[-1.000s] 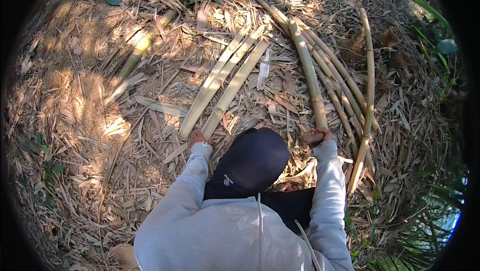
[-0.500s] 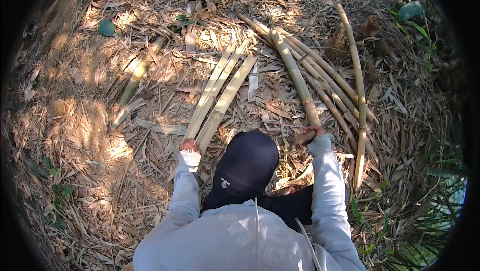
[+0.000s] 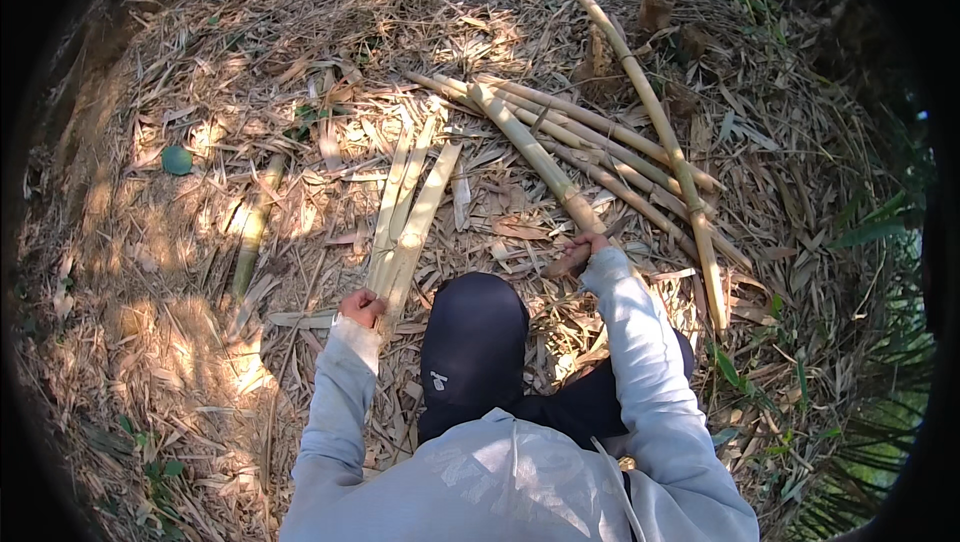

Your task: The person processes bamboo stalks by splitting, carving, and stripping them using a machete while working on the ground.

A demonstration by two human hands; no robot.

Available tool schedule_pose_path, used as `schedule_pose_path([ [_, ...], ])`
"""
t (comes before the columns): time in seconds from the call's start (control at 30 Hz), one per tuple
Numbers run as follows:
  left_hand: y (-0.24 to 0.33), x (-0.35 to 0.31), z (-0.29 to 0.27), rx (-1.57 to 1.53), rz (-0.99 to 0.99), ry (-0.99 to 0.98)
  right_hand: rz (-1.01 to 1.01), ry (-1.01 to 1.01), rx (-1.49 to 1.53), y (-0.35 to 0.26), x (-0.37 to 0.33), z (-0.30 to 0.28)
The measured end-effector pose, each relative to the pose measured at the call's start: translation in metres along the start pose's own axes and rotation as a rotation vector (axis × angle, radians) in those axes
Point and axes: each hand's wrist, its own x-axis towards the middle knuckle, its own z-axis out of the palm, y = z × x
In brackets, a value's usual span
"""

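Observation:
Split pale bamboo strips [image 3: 392,204] lie side by side on the leaf litter in front of me. My left hand [image 3: 362,307], fingers curled, is closed at their near left end. Beside them, a broader bamboo piece [image 3: 420,229] runs down past that hand. My right hand [image 3: 592,242] is closed around a short, brown, wood-like piece [image 3: 568,262], perhaps a tool handle. It is at the near end of a thick bamboo pole [image 3: 535,157], and the fingers partly hide what they grip.
Several thinner bamboo poles [image 3: 640,174] lie fanned out to the right, with a longer pole [image 3: 665,132] across them. A greenish bamboo length [image 3: 258,227] rests at the left. My dark-trousered knee [image 3: 473,332] rises between my arms. Green plants [image 3: 885,227] fringe the right side.
The view has shifted, so the bamboo at the far end appears further left and lower. Both hands stay near the same bamboo ends; the left hand sits slightly more to the strips' left.

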Motion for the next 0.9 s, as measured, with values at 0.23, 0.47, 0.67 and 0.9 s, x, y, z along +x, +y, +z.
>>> schedule_pose_path([
  [0.23,-0.017,-0.122,0.146,-0.643,-0.406,0.076,-0.821,-0.133,-1.547,-0.053,-0.052,-0.096],
  [0.47,0.138,-0.096,0.336,-0.221,-0.073,-0.363,-0.192,-0.259,-0.323,-0.135,-0.079,-0.201],
  [0.67,0.280,-0.136,0.475,0.004,0.355,-0.704,-0.425,0.134,-0.333,-0.126,-0.264,-0.289],
  [0.9,0.373,-0.260,0.612,0.132,0.731,-1.038,-1.034,-0.402,0.806,-0.027,-0.171,-0.408],
])
